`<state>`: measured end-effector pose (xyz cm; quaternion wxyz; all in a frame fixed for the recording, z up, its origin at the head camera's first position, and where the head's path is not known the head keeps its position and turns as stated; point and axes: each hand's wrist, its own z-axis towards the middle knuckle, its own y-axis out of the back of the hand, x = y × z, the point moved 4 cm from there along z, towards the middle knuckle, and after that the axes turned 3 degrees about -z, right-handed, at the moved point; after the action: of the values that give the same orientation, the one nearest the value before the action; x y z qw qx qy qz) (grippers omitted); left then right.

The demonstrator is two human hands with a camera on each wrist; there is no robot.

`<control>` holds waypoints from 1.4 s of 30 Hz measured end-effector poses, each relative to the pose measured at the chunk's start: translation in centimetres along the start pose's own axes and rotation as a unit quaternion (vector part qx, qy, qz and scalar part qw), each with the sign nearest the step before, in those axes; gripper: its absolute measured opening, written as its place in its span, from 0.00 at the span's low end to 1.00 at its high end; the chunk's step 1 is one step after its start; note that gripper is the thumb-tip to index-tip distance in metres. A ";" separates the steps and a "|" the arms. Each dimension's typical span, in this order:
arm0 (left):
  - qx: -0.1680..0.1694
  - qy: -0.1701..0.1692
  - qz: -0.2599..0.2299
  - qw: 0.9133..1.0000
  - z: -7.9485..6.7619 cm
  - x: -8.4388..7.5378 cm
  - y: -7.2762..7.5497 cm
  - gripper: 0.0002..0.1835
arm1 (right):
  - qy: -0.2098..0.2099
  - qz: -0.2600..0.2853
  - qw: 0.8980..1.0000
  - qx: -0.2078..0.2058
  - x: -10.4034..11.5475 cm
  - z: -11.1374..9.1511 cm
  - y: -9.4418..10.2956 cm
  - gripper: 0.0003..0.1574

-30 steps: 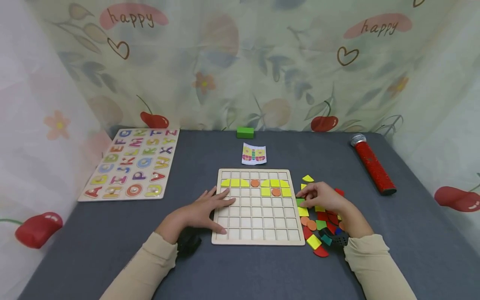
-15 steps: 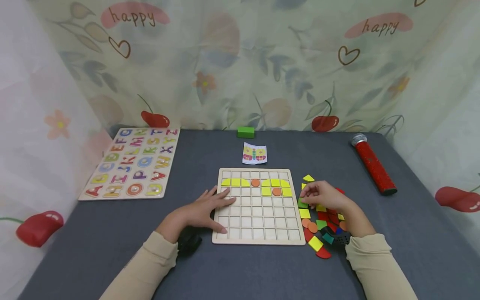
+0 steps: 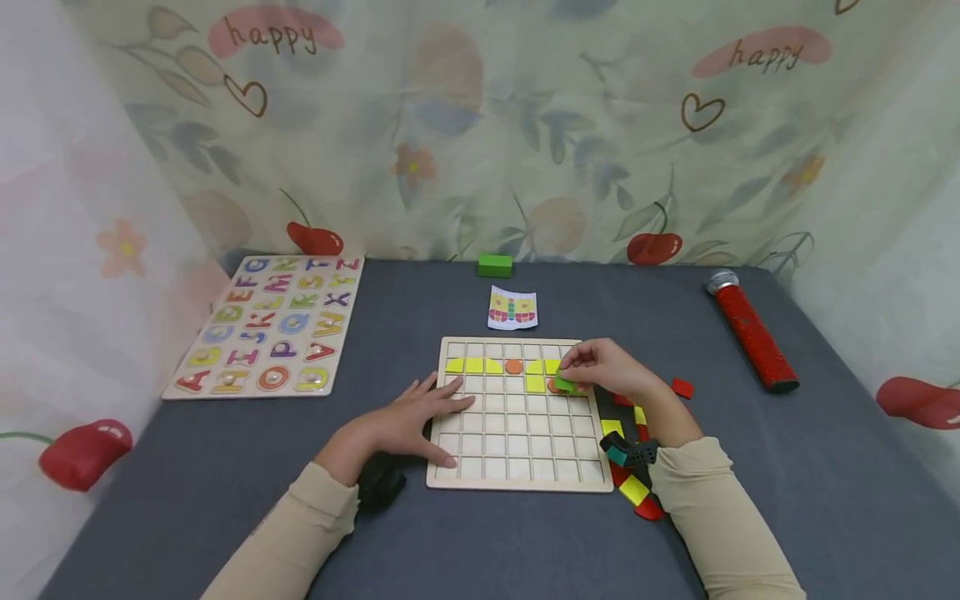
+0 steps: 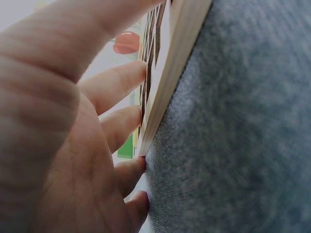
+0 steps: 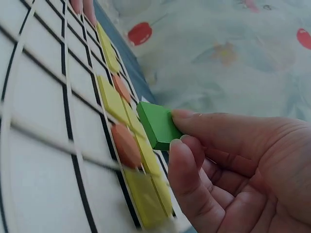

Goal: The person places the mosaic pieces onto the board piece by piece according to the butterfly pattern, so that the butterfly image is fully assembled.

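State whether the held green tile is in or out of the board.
Out: the right hand pinches the green tile above the board.

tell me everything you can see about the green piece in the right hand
The green piece is a squarish, flat tile with straight edges and visible thickness, plain green, perhaps painted wood. It looks whole. The right hand pinches it at one side, tilted, over the grid board, where it partly hides an orange disc in the head view. Whether it touches anything below is unclear.
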<state>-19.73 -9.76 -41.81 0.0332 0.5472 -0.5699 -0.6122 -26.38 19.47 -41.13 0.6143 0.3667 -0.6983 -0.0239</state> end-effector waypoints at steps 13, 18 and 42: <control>0.004 0.004 -0.001 1.000 0.2 0.1 -0.1 0.47 | 0.044 -0.003 0.998 0.033 2.4 3.8 -3.8 0.11; 0.006 0.007 -0.002 1.000 0.2 0.2 -0.1 0.47 | 0.064 -0.031 0.997 0.027 2.9 4.1 -4.5 0.10; 0.003 0.009 0.000 1.000 0.1 0.0 0.0 0.47 | 0.041 -0.105 0.994 -0.013 3.0 2.5 -3.1 0.10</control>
<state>-19.82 -9.69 -41.88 0.0367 0.5526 -0.5712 -0.6058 -26.99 14.52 -40.78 0.6415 0.4305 -0.6296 -0.0820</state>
